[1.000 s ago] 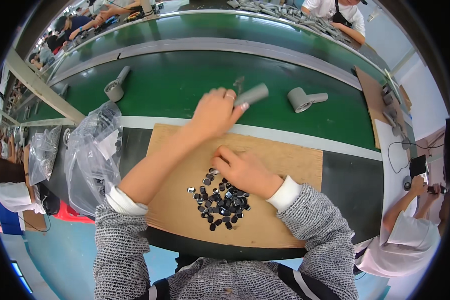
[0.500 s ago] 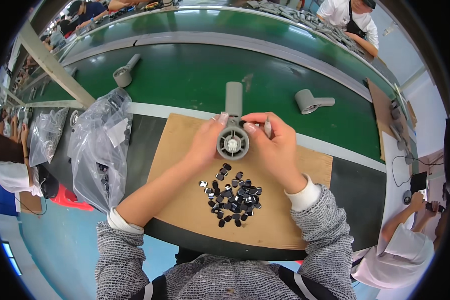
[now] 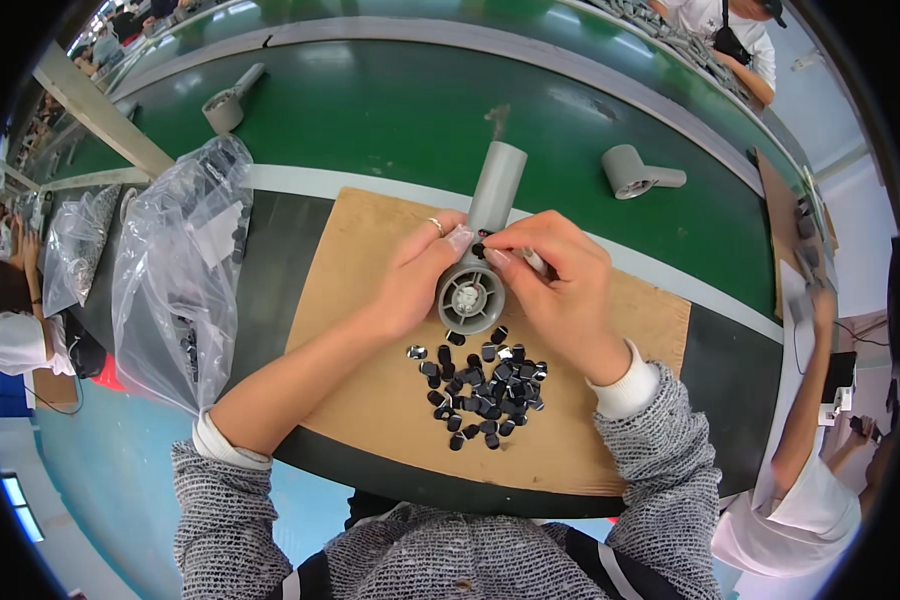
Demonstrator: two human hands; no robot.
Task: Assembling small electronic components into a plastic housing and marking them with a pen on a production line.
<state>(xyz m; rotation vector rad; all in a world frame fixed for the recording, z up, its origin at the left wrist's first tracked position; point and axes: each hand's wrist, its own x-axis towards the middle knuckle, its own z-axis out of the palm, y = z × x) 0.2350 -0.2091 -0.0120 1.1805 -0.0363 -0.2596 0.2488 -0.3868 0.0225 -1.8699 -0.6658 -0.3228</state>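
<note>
While my left hand (image 3: 415,275) curls its fingers round the grey hair-dryer shell (image 3: 478,262) over the brown board (image 3: 360,290), my right hand (image 3: 560,290) pinches a small black piece (image 3: 480,248) against its barrel. More black pieces (image 3: 480,390) lie heaped just below.

Board (image 3: 370,400) lies on the bench edge nearest the person, conveyor belt (image 3: 390,110) behind it. Pile of small clips (image 3: 480,385) sits on the board, directly in front of the housing (image 3: 480,260) held between both hands. Plastic bag (image 3: 175,280) left of board. Second housing (image 3: 638,172) on belt to the right, third (image 3: 230,100) far left.
</note>
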